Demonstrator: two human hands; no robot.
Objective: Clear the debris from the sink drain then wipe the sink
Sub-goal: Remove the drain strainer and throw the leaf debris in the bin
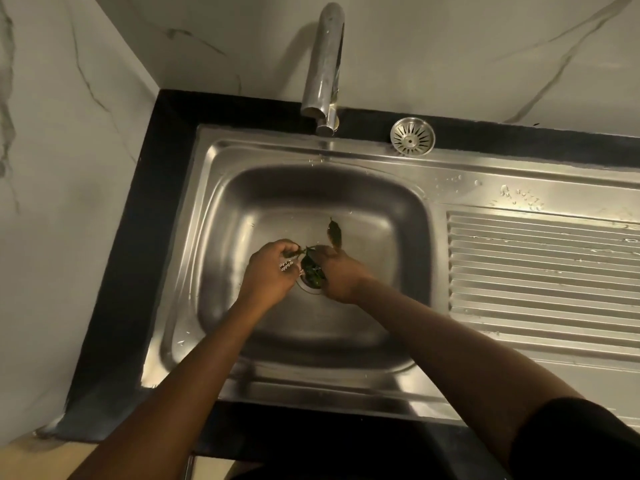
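Pinching leaves (313, 271) over drain (308, 289) with left hand (270, 275) and right hand (339, 275) fingers (284, 245); "appy" scrap (286, 266) in left; stray leaf (335, 233) at one o'clock

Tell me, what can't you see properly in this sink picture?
Head view:
- Drain: mostly covered by leaves, left hand and right hand.
- Right hand's fingertips: hidden behind its own back, so its grip is unclear.
- Printed scrap held in left hand: lettering too small.
- Drainboard: cut off by right edge.
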